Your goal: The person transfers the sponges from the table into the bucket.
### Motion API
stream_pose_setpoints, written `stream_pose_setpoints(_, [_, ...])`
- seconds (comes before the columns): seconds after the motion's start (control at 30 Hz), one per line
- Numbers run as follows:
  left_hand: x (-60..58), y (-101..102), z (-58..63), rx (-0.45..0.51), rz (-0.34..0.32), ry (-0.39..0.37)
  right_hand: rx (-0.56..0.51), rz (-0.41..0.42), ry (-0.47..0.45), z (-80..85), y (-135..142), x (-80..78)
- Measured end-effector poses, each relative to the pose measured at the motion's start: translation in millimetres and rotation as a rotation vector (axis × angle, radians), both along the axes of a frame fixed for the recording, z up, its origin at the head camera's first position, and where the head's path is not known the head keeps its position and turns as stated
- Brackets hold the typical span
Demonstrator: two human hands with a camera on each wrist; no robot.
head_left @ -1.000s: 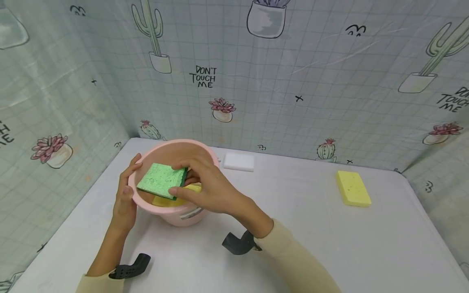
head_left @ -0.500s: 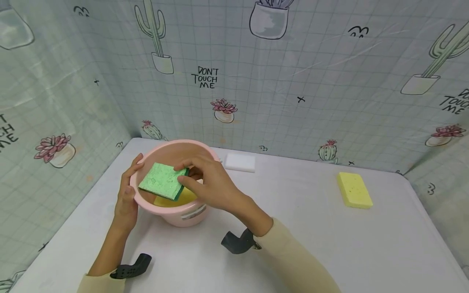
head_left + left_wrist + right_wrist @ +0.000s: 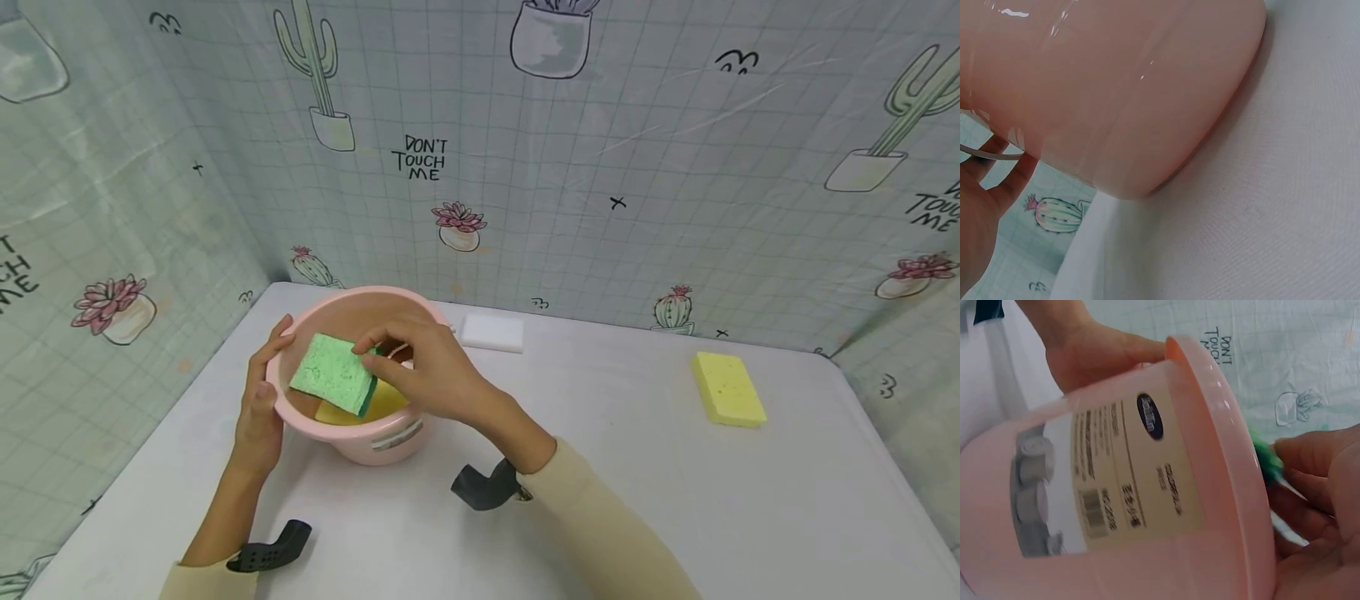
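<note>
A pink plastic bucket stands on the white table, slightly left of centre in the head view. My left hand holds its left side at the rim, fingers spread along the wall. Over the bucket's mouth, my right hand pinches the right edge of a green sponge between thumb and fingers. The sponge lies tilted, its near corner lower, with a darker green underside. Beneath it, inside the bucket, part of a yellow sponge shows. In the right wrist view the green sponge is blurred and mostly hidden by the rim.
A yellow sponge lies on the table at the right. Behind the bucket sits a white rectangular block. A patterned sheet with cactus drawings walls off the back and sides.
The green sponge has tilted, its near right corner dropping lower into the bucket. My right thumb has moved up to the sponge's edge. My left hand stays on the bucket.
</note>
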State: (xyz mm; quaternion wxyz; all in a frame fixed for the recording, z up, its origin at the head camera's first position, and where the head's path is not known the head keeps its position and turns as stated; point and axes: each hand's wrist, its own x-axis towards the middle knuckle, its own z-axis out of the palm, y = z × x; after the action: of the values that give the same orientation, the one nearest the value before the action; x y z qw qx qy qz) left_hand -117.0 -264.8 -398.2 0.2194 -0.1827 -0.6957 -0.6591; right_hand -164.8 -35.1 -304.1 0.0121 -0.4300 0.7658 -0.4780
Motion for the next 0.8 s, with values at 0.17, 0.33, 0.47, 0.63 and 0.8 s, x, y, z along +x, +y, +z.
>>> stream_pose_setpoints(0.17, [-1.1,-0.9,-2.7,0.008,-0.020,0.022,0.133,-0.014,0.083,0.9,4.9,-5.3])
stream_pose_setpoints(0.33, [-2.0,-2.3,-3.8,0.013,-0.028,0.033,0.147,-0.033,0.090,-0.5,9.0,-6.1])
stream_pose_setpoints(0.47, [-2.2,-2.8,-4.5,0.012,-0.034,0.041,0.106,-0.035,0.117,-0.9,13.0,-4.4])
stream_pose_setpoints(0.63, [-2.3,-2.7,-4.6,0.016,-0.040,0.049,0.051,-0.058,0.145,-1.3,20.4,-1.3])
stream_pose_setpoints(0.8, [-0.4,-0.6,-1.3,0.022,-0.044,0.052,0.013,-0.098,0.158,-1.7,29.7,2.2])
